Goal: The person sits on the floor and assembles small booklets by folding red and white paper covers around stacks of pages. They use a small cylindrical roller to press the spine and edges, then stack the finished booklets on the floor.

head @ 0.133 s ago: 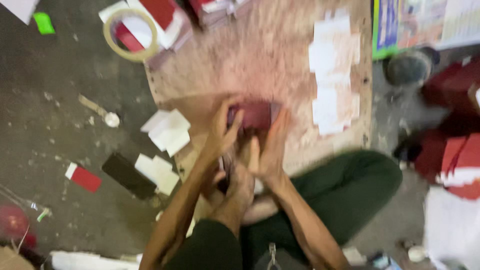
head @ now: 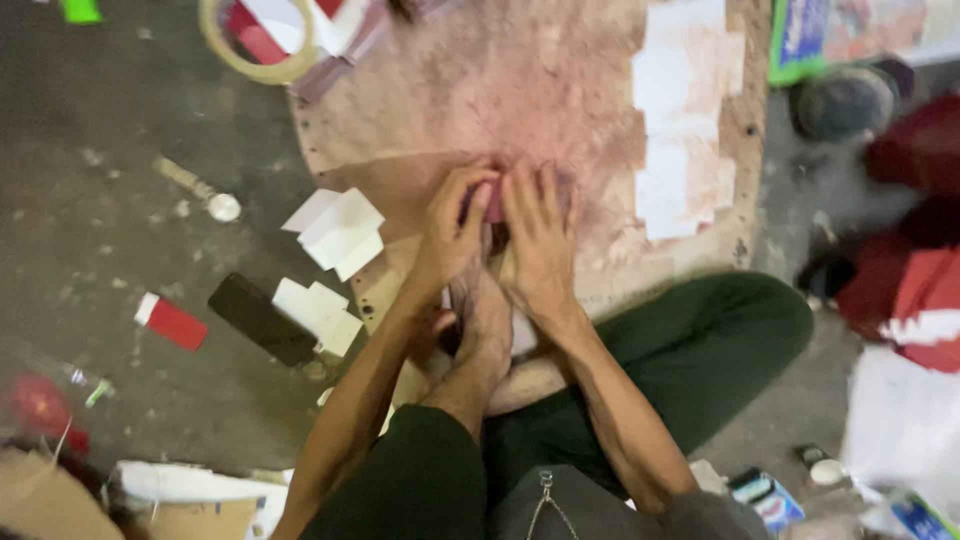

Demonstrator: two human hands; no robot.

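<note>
I sit cross-legged on the floor at a stained wooden board [head: 520,90]. My left hand [head: 455,225] and my right hand [head: 540,235] press together on a small dark red piece [head: 495,200] lying on the board's near edge. Fingers of both hands cover most of the piece, so its shape is hard to tell. My bare foot [head: 485,320] rests just under the hands.
White paper pieces [head: 685,120] lie in a column on the board's right side. More white cards [head: 335,230] and a black phone [head: 262,320] lie on the grey floor at left. A tape roll [head: 250,60] sits at the top; a red card [head: 172,322] lies far left.
Both hands have closed in over the dark red piece, which now shows far less between the fingers.
</note>
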